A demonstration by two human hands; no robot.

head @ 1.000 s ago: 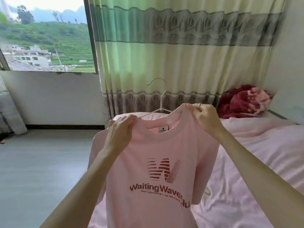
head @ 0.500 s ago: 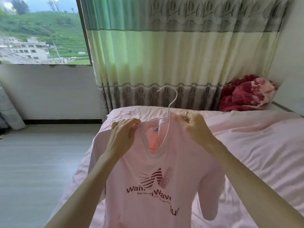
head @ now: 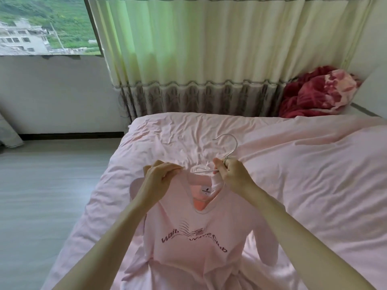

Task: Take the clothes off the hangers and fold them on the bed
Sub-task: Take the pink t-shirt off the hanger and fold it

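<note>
A pale pink T-shirt [head: 194,237] with dark red lettering hangs in front of me, its lower part draped on the pink bed [head: 303,174]. My left hand [head: 159,181] pinches the collar at the left shoulder. My right hand [head: 232,174] grips the neck of a thin white wire hanger [head: 227,147]. The hanger's hook sticks up over the bed and one of its arms shows outside the collar opening; the other arm is hidden by the shirt and my hand.
A crumpled red and pink blanket [head: 318,91] lies at the bed's far right corner. A green and grey curtain [head: 199,59] hangs behind the bed, beside a window [head: 41,26]. Grey floor [head: 41,195] runs along the bed's left side.
The shirt came down from held-up height toward the bed. My right hand shifted from the right shoulder of the collar to the hanger's neck, and the hanger has come partly out through the collar.
</note>
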